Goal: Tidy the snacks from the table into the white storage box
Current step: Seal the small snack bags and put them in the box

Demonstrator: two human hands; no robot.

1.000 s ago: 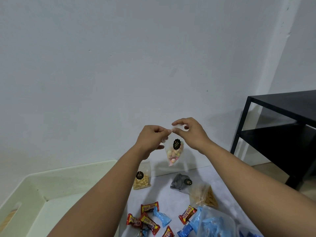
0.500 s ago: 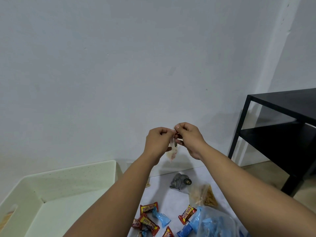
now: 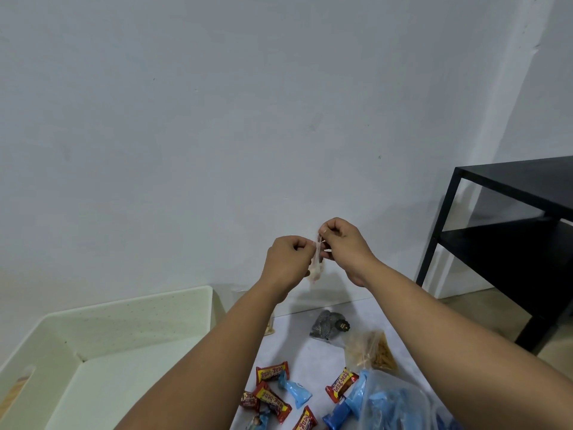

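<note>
Raised above the surface [image 3: 313,349], right of the white storage box [image 3: 124,324]: small clear candy pouch [image 3: 317,268], pinched by left hand [image 3: 286,262] and right hand [image 3: 344,246]. Best kept firmly pinched, then lowered leftward into the box.

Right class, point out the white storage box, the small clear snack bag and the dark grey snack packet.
white storage box [image 3: 148,301]: head view, far rim.
small clear snack bag [image 3: 316,271]: head view, hanging lower part.
dark grey snack packet [image 3: 324,327]: head view, middle.
</note>
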